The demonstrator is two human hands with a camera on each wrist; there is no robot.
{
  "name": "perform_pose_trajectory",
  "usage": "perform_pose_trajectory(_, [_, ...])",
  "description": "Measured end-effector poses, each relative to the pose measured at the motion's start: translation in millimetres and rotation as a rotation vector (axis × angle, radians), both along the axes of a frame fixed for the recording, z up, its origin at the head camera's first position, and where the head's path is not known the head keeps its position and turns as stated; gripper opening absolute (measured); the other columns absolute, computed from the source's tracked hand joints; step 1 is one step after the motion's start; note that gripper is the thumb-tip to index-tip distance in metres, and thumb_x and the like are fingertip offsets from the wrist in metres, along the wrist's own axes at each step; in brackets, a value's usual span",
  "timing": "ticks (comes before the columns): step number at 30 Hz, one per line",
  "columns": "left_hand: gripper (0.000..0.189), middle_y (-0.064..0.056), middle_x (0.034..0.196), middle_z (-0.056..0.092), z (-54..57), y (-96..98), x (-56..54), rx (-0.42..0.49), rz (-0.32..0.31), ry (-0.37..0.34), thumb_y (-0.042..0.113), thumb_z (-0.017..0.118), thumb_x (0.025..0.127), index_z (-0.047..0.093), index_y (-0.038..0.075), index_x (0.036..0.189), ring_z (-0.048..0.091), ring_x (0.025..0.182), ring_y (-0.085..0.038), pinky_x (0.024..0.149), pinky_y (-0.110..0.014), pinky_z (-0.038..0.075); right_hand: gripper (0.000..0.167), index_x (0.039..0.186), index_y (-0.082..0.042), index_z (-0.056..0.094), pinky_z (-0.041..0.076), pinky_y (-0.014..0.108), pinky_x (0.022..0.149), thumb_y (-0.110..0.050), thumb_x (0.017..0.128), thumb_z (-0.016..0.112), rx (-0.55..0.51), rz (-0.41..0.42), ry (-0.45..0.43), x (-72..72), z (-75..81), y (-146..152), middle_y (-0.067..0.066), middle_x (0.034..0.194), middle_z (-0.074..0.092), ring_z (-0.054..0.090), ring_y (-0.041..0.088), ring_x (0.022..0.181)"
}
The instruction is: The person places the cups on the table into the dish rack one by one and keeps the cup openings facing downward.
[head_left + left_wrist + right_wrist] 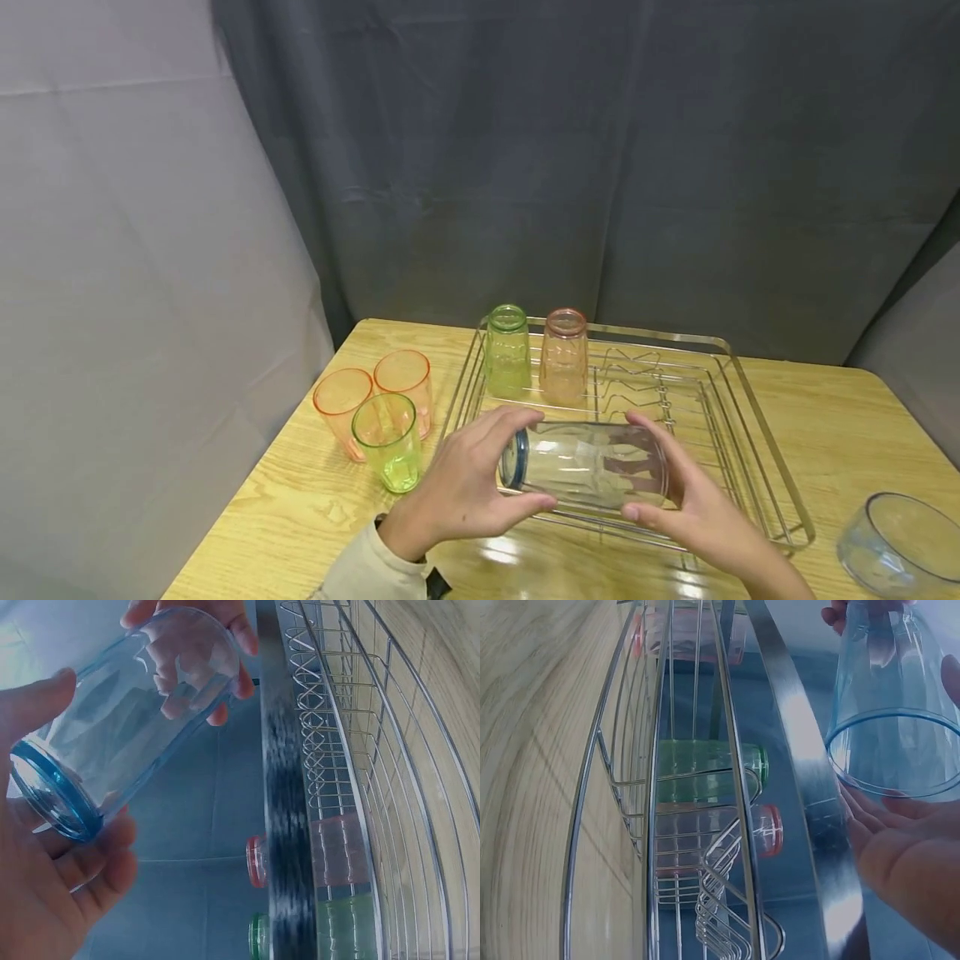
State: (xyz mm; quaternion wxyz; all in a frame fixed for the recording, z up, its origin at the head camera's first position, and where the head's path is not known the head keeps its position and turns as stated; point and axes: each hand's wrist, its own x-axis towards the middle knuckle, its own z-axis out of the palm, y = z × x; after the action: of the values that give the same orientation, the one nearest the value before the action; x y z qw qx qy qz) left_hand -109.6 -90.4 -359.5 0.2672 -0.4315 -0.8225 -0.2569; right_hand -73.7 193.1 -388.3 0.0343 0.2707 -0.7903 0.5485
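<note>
A clear, blue-tinted drinking glass (pixel 570 462) lies sideways between both hands, raised over the front of the wire dish rack (pixel 660 336). My left hand (pixel 468 479) grips its thick blue base, thumb on one side and fingers on the other. At the rim end, my right hand (pixel 690 508) holds the glass between thumb and fingers. The left wrist view shows the blue base (pixel 56 787) near the left palm; in the right wrist view the open rim (pixel 900 712) faces the camera. Upside down in the rack stand a green glass (pixel 507 358) and a pink glass (pixel 564 362).
Left of the rack, two orange-rimmed glasses (pixel 405 375) and a green-rimmed glass (pixel 386 442) stand upright on the wooden table (pixel 300 500). A blue-rimmed glass vessel (pixel 892 550) sits at the right front. Grey curtains (pixel 525 167) hang behind the table.
</note>
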Motion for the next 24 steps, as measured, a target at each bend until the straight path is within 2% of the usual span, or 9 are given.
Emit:
perform_pose_trajectory(5, [0.079, 0.001, 0.127, 0.063, -0.7, -3.4, 1.3, 0.003, -0.009, -0.023, 0.045, 0.084, 0.073, 0.050, 0.012, 0.136, 0.066, 0.109, -0.010, 0.086, -0.021, 0.055, 0.089, 0.159, -0.015, 0.015, 0.058, 0.025, 0.084, 0.006, 0.089, 0.065, 0.011, 0.023, -0.032, 3.1, -2.2, 5, -0.025, 0.144, 0.041, 0.059, -0.004, 0.118])
perform_pose_trajectory(9, [0.077, 0.000, 0.128, 0.062, 0.8, -10.3, -0.5, 0.025, 0.022, -0.057, 0.041, 0.085, 0.073, 0.051, 0.011, 0.135, 0.064, 0.114, -0.013, 0.090, -0.026, 0.055, 0.075, 0.158, -0.010, 0.017, 0.055, 0.018, 0.084, 0.011, 0.095, 0.052, -0.030, -0.034, -0.008, 4.0, -5.4, 20, -0.017, 0.146, 0.047, 0.058, -0.004, 0.118])
perform_pose_trajectory(12, [0.077, 0.000, 0.129, 0.062, 3.3, -18.2, -2.7, 0.030, 0.064, -0.096, 0.040, 0.086, 0.073, 0.051, 0.013, 0.136, 0.062, 0.117, -0.013, 0.091, -0.029, 0.056, 0.067, 0.155, -0.006, 0.026, 0.050, 0.010, 0.086, 0.012, 0.095, 0.050, -0.012, -0.189, 0.077, 3.5, -6.1, 36, -0.014, 0.140, 0.053, 0.058, -0.005, 0.116])
perform_pose_trajectory(16, [0.079, 0.000, 0.131, 0.061, 7.2, -27.9, -5.6, 0.028, 0.126, -0.134, 0.039, 0.086, 0.073, 0.049, 0.015, 0.139, 0.062, 0.118, -0.014, 0.090, -0.036, 0.056, 0.059, 0.149, -0.008, 0.040, 0.044, 0.002, 0.082, 0.003, 0.095, 0.060, 0.127, -0.498, 0.158, 1.3, -6.0, 61, -0.025, 0.130, 0.054, 0.052, -0.015, 0.112])
perform_pose_trajectory(17, [0.079, 0.000, 0.131, 0.061, 8.1, -30.0, -6.5, 0.029, 0.141, -0.140, 0.039, 0.086, 0.073, 0.049, 0.015, 0.139, 0.062, 0.118, -0.014, 0.089, -0.036, 0.056, 0.056, 0.147, -0.007, 0.042, 0.042, 0.000, 0.080, -0.001, 0.095, 0.062, 0.169, -0.562, 0.171, 0.1, -7.1, 68, -0.022, 0.129, 0.053, 0.049, -0.016, 0.111])
perform_pose_trajectory(18, [0.079, 0.000, 0.131, 0.061, 9.0, -31.8, -7.6, 0.030, 0.155, -0.146, 0.039, 0.086, 0.073, 0.049, 0.015, 0.140, 0.062, 0.118, -0.014, 0.088, -0.036, 0.057, 0.055, 0.145, -0.006, 0.045, 0.040, -0.001, 0.078, -0.004, 0.094, 0.064, 0.221, -0.612, 0.188, -1.3, -8.6, 74, -0.016, 0.130, 0.055, 0.050, -0.010, 0.113])
perform_pose_trajectory(20, [0.079, -0.002, 0.131, 0.062, 10.5, -34.9, -9.7, 0.033, 0.177, -0.157, 0.038, 0.086, 0.074, 0.049, 0.015, 0.139, 0.063, 0.116, -0.016, 0.087, -0.035, 0.057, 0.055, 0.143, -0.001, 0.046, 0.043, 0.013, 0.095, -0.010, 0.093, 0.067, 0.330, -0.671, 0.218, -4.5, -14.0, 85, 0.003, 0.133, 0.056, 0.051, 0.011, 0.120])
perform_pose_trajectory(22, [0.080, -0.002, 0.132, 0.061, 11.4, -37.2, -11.9, 0.031, 0.199, -0.164, 0.039, 0.085, 0.074, 0.049, 0.015, 0.140, 0.063, 0.117, -0.017, 0.086, -0.035, 0.057, 0.059, 0.142, 0.005, 0.043, 0.039, 0.041, 0.108, -0.015, 0.092, 0.068, 0.433, -0.683, 0.215, -8.2, -21.6, 95, 0.025, 0.133, 0.051, 0.047, 0.036, 0.122])
perform_pose_trajectory(24, [0.080, -0.001, 0.132, 0.061, 11.3, -38.9, -13.6, 0.028, 0.221, -0.174, 0.039, 0.085, 0.074, 0.048, 0.016, 0.141, 0.062, 0.118, -0.016, 0.086, -0.034, 0.057, 0.064, 0.142, 0.012, 0.037, 0.031, 0.067, 0.100, -0.018, 0.093, 0.066, 0.525, -0.662, 0.173, -12.4, -29.1, 103, 0.042, 0.132, 0.043, 0.039, 0.058, 0.115])
